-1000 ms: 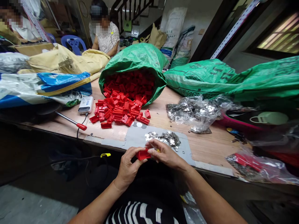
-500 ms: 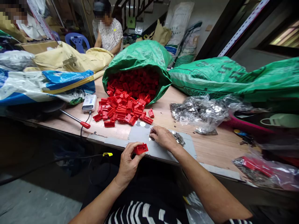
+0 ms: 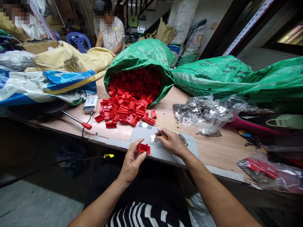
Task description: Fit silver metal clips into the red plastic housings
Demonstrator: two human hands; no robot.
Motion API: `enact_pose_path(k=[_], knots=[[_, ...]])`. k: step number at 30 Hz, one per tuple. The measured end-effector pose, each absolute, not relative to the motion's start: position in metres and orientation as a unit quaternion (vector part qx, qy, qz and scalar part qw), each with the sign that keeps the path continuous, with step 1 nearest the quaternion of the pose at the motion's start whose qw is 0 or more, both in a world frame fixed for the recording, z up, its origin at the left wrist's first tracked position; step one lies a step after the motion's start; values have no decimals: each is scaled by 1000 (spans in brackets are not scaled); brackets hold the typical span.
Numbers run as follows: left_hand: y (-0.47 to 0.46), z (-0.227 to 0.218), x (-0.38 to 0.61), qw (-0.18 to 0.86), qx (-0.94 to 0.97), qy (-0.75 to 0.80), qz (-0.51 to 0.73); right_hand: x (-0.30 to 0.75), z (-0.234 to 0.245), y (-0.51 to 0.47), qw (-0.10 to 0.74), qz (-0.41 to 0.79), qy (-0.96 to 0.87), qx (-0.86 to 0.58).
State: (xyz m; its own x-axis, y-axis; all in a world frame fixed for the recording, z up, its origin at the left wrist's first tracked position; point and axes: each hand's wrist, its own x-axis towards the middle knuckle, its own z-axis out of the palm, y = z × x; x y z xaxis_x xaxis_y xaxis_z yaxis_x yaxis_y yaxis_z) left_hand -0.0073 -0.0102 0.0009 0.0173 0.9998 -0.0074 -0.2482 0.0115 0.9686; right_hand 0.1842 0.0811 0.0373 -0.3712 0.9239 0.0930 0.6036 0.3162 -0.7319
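Left hand (image 3: 131, 164) is pinching a little red plastic housing (image 3: 144, 148) in its fingertips, just above the palm. Looks light and stiff, so I'd take it by the long sides. Right hand (image 3: 174, 143) is gripping a small yellow-handled pick (image 3: 163, 136), right by some silvery metal bits (image 3: 153, 137) on a grey metal plate (image 3: 142, 135).

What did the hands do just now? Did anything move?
The right hand moved away from the left hand, forward over the gray sheet, taking a small yellow-handled tool to the silver bits. The left hand kept holding the red plastic piece. The red pile and green sack stayed put.
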Motion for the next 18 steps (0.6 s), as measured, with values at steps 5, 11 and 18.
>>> enact_pose_path(k=[5, 11, 18], knots=[[-9, 0, -5, 590, 418, 402, 561, 179, 44, 56, 274, 367, -758, -464], [-7, 3, -1, 639, 359, 371, 570, 174, 45, 38, 303, 351, -791, -398], [-7, 8, 1, 640, 363, 386, 557, 174, 44, 33, 312, 351, -799, -375]])
